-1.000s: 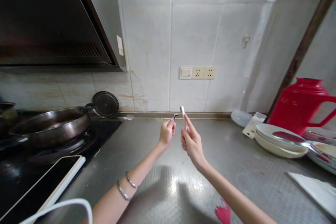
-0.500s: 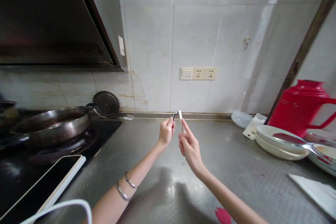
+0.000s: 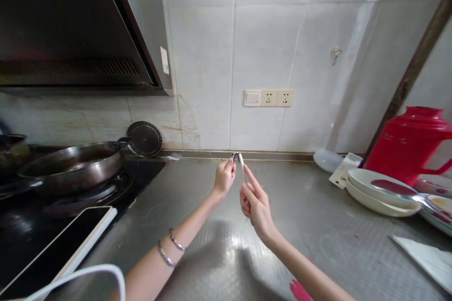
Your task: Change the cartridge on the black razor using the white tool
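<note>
Both hands are raised close together over the metal countertop (image 3: 197, 207). My left hand (image 3: 223, 176) is closed, fingertips pinching a small dark, bent piece (image 3: 234, 155) that curves toward the right. My right hand (image 3: 257, 207) wraps its fingers round a slim white stick (image 3: 241, 160), with the index finger stretched along it. The stick's upper end meets or nearly meets the bent piece; whether the two are joined I cannot tell. Its lower part is hidden in the right hand.
At left, a steel pan (image 3: 74, 164) sits on the black stove, with a white-edged phone-like device (image 3: 84, 225) and white cable (image 3: 106, 269) nearer me. At right are stacked dishes (image 3: 381, 202), a red thermos jug (image 3: 406, 146) and white paper (image 3: 423, 258). Wall sockets (image 3: 269, 98) are ahead.
The white stick's top end has dipped slightly and leans more to the left. My right hand has shifted a little; the left keeps its grip. The whole view has moved slightly.
</note>
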### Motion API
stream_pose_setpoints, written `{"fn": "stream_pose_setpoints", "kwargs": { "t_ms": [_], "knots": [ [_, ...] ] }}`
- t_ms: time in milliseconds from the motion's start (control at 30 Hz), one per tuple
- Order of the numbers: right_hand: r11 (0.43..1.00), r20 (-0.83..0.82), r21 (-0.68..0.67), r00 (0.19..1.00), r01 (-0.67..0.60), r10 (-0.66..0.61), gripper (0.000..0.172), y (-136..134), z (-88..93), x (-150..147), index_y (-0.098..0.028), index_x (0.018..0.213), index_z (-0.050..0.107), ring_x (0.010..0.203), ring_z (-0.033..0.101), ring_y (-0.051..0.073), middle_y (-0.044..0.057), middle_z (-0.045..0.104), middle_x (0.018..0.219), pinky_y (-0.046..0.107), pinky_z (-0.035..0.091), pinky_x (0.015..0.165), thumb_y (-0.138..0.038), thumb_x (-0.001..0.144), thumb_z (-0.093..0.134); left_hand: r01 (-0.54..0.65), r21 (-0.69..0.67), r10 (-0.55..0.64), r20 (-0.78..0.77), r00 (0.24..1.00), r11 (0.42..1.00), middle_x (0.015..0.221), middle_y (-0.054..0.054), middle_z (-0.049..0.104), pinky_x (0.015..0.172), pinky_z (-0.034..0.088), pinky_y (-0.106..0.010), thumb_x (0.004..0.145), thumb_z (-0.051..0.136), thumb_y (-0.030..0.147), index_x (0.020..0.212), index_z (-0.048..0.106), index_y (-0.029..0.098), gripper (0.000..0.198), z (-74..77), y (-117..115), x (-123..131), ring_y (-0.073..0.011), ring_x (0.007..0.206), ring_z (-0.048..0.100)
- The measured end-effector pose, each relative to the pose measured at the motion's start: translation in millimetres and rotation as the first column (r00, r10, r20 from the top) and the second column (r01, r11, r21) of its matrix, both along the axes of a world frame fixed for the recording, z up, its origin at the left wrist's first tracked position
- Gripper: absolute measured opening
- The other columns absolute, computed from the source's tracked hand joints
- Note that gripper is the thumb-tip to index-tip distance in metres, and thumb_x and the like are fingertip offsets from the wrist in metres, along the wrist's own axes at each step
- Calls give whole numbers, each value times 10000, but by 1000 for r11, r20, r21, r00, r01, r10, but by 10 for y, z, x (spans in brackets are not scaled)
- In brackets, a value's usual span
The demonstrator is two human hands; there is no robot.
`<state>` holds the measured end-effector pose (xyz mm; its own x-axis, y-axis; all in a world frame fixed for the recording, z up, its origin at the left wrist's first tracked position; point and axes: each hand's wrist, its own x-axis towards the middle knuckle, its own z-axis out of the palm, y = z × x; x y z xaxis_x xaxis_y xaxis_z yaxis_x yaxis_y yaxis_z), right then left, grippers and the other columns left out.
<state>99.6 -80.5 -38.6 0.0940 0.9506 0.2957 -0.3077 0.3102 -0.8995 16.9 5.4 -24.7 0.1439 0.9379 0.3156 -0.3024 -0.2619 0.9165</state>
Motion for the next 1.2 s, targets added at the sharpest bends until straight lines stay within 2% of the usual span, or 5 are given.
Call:
{"fn": "stream_pose_setpoints", "kwargs": {
  "t_ms": [133,533,733,967,1200],
  "knots": [
    [998,-45,49,998,43,-41,608,33,56,-13,-277,1393,303,408,190,52,-91,299,547,154,166,338,-344,827,515,-14,15,14,-29,999,1000,377,85,285,329,150,-182,787,469,531,544,399,176,436,-9,-3,15,-31,290,220],
    [995,-62,38,994,94,-92,609,59,55,-64,-298,1389,304,420,189,51,-91,273,560,147,170,341,-339,824,527,-36,18,37,-62,997,999,386,80,302,329,161,-179,803,436,534,555,388,178,436,28,-27,-4,-36,295,245],
    [1000,-38,15,999,20,-20,612,16,-27,-136,-253,1391,314,412,167,53,-99,257,526,157,169,340,-367,828,524,5,18,-5,-9,1000,1000,393,91,268,334,145,-176,787,458,556,554,370,181,450,49,-36,-10,-28,307,202],
    [989,-72,67,990,128,-123,567,114,32,-76,-300,1376,334,414,167,50,-93,284,542,155,167,343,-392,843,504,-31,11,32,-44,999,999,384,77,313,329,165,-183,807,443,529,563,402,176,430,62,-68,4,-38,295,245],
    [995,-79,47,994,86,-82,577,89,12,-129,-290,1373,341,417,172,49,-91,279,553,153,162,343,-401,835,514,-13,33,13,-22,1000,999,381,89,268,318,153,-179,795,443,551,550,386,182,446,58,-41,-11,-36,295,216]
  ]
}}
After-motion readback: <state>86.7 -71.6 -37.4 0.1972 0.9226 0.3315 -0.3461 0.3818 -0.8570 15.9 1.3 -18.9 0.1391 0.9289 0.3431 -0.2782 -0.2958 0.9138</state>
